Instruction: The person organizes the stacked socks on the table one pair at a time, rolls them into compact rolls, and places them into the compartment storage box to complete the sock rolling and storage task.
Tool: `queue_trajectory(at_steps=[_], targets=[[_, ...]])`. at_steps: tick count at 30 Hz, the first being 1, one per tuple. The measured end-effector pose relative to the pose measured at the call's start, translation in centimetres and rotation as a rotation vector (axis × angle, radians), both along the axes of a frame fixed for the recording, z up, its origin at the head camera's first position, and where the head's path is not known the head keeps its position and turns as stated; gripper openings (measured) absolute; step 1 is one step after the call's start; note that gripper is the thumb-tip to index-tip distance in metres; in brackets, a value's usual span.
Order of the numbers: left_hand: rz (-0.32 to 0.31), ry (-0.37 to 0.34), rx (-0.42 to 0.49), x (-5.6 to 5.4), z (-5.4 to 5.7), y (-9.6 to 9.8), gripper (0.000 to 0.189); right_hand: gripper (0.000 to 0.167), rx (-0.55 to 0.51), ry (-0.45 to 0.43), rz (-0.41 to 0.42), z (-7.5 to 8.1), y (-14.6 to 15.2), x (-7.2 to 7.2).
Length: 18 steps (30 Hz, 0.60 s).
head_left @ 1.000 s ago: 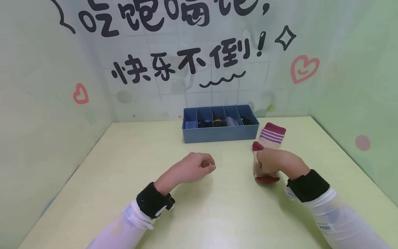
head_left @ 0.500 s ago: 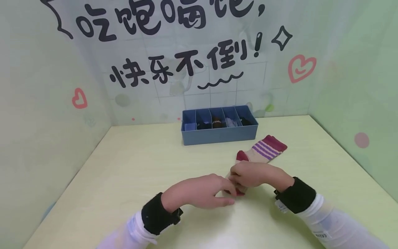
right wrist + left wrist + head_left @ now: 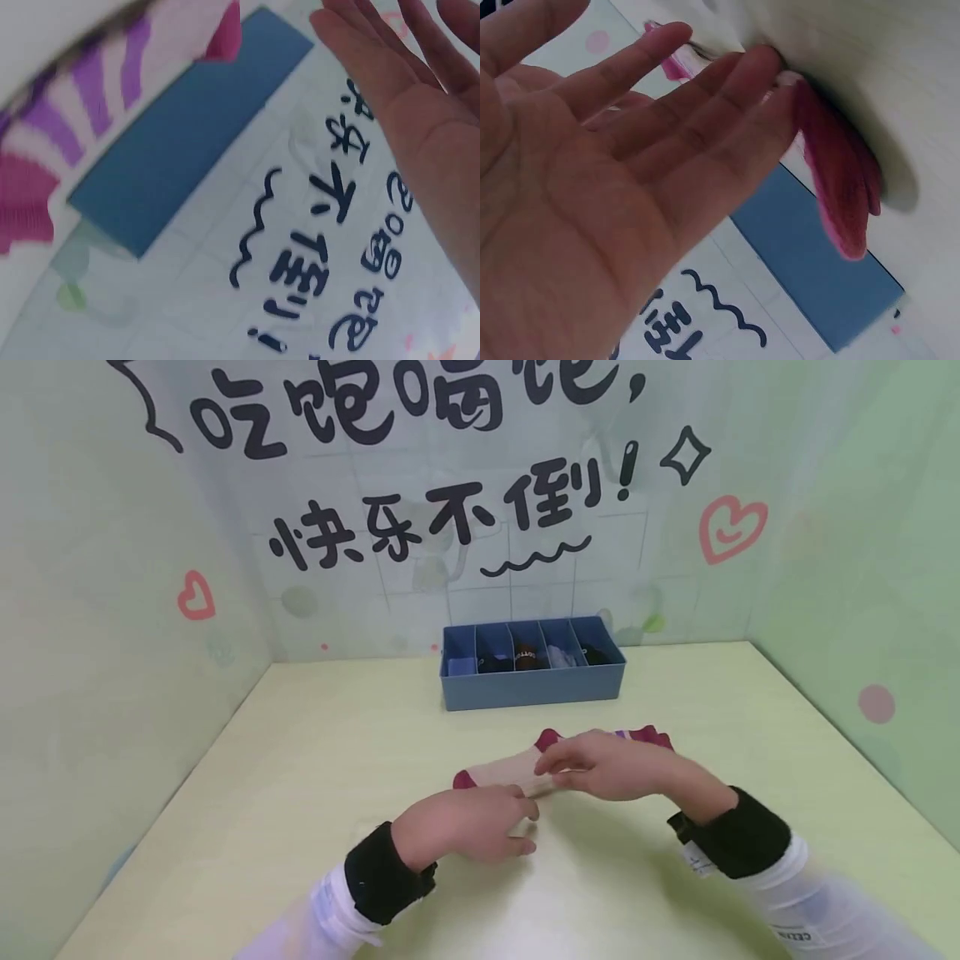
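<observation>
A pale backdrop (image 3: 675,578) with large black Chinese lettering (image 3: 457,512) and red heart outlines stands behind a cream table (image 3: 360,718). My two arms reach in from the near edge in whitish sleeves (image 3: 840,897). Near the table's far edge sits a long blue box (image 3: 534,688), split into five compartments in a row. Between the box and me, a beige sock (image 3: 502,768) lies crosswise on the table, toe to my left and cuff to my right, with maroon toe, heel and cuff and purple stripes; seen from my left wrist, its toe end shows two layers. My right hand (image 3: 615,766) is over the leg part, fingers extended and loose, gripping nothing. My left hand (image 3: 468,822) is beside the toe end, fingers likewise loosely stretched and clasping nothing; I cannot tell whether its fingertips touch the fabric. Black bands (image 3: 384,874) circle both wrists. Smallest are the bundles inside the box, among them a brown one (image 3: 528,657) and a greyish one (image 3: 559,657).
</observation>
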<state>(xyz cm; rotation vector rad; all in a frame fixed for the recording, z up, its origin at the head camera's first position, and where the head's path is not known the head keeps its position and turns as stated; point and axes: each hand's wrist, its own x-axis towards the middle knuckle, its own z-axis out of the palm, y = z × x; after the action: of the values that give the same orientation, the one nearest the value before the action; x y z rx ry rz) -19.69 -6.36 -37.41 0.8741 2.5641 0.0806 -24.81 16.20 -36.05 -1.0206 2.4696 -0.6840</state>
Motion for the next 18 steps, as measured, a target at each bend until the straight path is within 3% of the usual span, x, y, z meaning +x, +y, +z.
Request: queue_trajectory(at_steps=[3,8,12,18], targets=[[0.105,0.017,-0.018,-0.7,0.2,-0.9,0.048,0.028,0.162,0.094,-0.016,1.5,2.1,-0.8],[0.222,0.029,-0.025,-1.4,-0.2,-1.9,0.051,0.048,0.431,0.052,-0.105,1.0,4.1,-2.0],[0.223,0.044,-0.029,-1.4,-0.4,-2.0,0.051,0.039,0.544,0.039,-0.135,-0.1,4.6,-2.6],[0.189,0.087,0.002,-1.4,-0.5,-1.5,0.055,0.039,0.525,-0.021,-0.126,-1.0,4.2,-2.7]])
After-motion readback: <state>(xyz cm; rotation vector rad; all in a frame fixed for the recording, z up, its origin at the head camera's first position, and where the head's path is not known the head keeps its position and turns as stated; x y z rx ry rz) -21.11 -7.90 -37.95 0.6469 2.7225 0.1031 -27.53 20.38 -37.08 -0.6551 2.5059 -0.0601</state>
